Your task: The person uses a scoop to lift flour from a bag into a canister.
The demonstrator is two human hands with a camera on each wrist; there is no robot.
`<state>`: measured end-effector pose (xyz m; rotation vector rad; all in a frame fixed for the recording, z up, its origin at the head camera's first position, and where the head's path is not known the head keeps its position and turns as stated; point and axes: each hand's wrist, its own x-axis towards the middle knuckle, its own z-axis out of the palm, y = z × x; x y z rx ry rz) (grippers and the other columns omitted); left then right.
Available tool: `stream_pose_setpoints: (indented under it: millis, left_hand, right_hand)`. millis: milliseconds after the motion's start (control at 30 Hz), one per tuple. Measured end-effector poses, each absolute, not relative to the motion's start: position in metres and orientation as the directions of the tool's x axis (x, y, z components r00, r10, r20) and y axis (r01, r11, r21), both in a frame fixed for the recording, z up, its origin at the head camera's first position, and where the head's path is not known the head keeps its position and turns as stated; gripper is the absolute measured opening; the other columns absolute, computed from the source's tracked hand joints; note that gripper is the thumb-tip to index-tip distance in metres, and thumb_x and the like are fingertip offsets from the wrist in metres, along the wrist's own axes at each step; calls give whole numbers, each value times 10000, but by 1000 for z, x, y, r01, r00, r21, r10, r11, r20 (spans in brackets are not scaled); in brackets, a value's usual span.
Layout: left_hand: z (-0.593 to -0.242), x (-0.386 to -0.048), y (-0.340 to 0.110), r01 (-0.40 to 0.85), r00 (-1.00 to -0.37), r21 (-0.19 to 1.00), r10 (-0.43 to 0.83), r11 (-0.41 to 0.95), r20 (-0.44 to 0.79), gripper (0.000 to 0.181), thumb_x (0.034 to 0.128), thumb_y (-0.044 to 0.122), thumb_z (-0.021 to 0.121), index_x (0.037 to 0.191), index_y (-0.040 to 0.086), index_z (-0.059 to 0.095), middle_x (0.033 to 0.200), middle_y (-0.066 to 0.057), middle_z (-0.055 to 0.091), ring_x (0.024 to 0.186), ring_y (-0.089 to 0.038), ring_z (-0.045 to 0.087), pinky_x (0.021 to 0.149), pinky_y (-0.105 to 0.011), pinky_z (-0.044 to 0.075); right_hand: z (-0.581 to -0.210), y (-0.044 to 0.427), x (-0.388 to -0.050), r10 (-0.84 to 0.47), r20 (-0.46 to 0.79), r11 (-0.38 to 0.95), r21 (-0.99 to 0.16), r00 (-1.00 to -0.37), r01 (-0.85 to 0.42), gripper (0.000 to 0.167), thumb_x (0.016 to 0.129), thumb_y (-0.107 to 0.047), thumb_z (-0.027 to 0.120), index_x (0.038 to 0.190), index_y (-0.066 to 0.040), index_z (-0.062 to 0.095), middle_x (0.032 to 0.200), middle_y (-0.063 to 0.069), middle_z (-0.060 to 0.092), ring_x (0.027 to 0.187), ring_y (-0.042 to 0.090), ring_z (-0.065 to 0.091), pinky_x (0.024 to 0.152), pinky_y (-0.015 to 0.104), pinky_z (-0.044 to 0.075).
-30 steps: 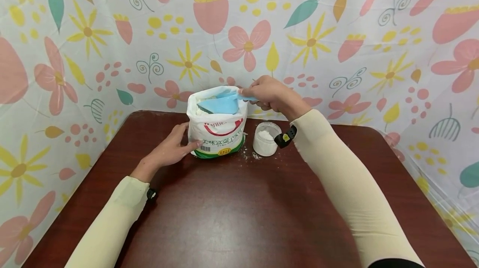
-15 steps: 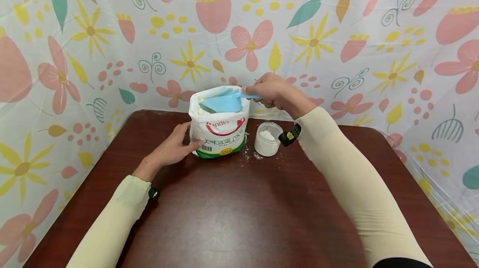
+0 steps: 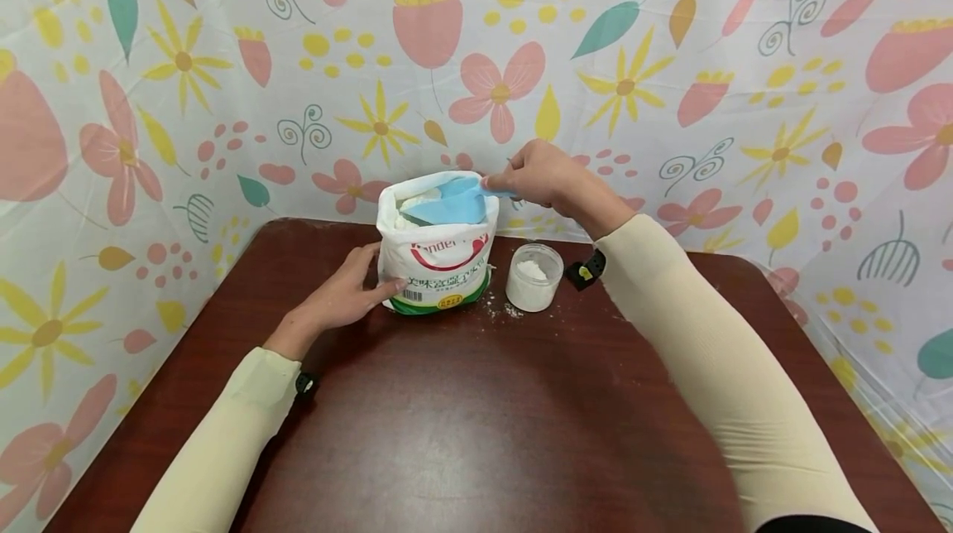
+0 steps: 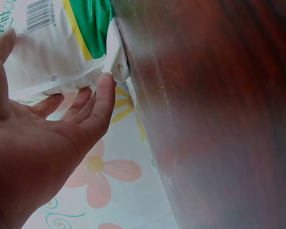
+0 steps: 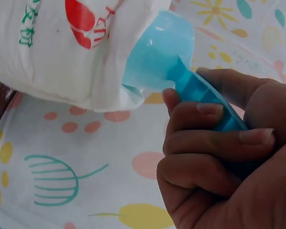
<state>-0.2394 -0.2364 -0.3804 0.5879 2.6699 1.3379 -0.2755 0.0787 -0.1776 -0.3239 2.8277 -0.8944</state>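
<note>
A white flour bag [image 3: 439, 256] with a green base stands on the table, its top rolled open and white flour [image 3: 408, 214] inside. My left hand [image 3: 338, 289] rests against the bag's lower left corner; its thumb touches the front and its spread fingers touch the side, as in the left wrist view. My right hand [image 3: 547, 177] grips the handle of a light blue scoop [image 3: 456, 202]. The scoop's blade dips into the bag's mouth, and in the right wrist view part of that blade [image 5: 157, 52] is hidden by the rim. A clear jar [image 3: 533, 278] partly filled with white powder stands right of the bag.
Spilled white powder [image 3: 502, 308] lies on the dark brown table [image 3: 447, 417] between bag and jar. A flower-patterned cloth [image 3: 633, 45] hangs close behind the bag and along the sides. The right forearm passes just right of the jar.
My right hand has risen slightly, and the scoop has tilted more steeply, its blade shifting right within the bag's mouth. My left hand keeps its place against the bag. The jar stays put.
</note>
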Motion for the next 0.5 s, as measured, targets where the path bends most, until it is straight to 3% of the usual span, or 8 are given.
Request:
stream_pose_setpoints:
  millis: [100,200,300,400,500]
  left_hand:
    - [-379,-240,-237,290,-922,788,379,544,78,842,1015,407,731,1657,155,248,1627,-130,285,1508,-358,270,1215,-672,281]
    - [-378,-240,-237,287,-923,787,376,546,76,844,1012,409,735,1657,156,251,1624,-130,289,1505,-346,269,1218,-672,273]
    - [-377,-239,-238,287,-924,784,376,551,74,847,1013,414,731,1659,151,249,1624,-136,291,1505,-344,271,1219,-674,268]
    - [-377,-239,-237,281,-925,781,374,558,66,858,1013,431,727,1663,150,241,1628,-135,288,1506,-344,274,1218,-667,277]
    - [-379,-239,-237,280,-924,784,376,554,65,856,1014,431,725,1662,150,241,1631,-133,285,1507,-349,274,1216,-666,283]
  right_hand:
    - [-177,79,-273,-294,-74,800,-565,-953,-203,306,971,-338,772,833,-66,793,847,18,635,804,223,488,693,353,407]
    - [-175,80,-272,-348,-65,794,-551,-935,-257,263,979,-295,766,1077,-62,838,1098,66,731,990,249,540,824,385,449]
    - [-174,81,-271,-394,-37,789,-526,-918,-317,251,999,-261,740,1072,-42,839,992,82,740,930,247,543,796,374,446]
    - [-172,82,-271,-424,-27,793,-494,-905,-357,236,1009,-251,727,1005,-45,842,794,42,682,771,201,534,696,341,433]
    - [-169,84,-270,-437,-50,814,-447,-898,-371,248,1027,-266,702,958,-64,829,704,20,651,632,156,530,624,317,425]
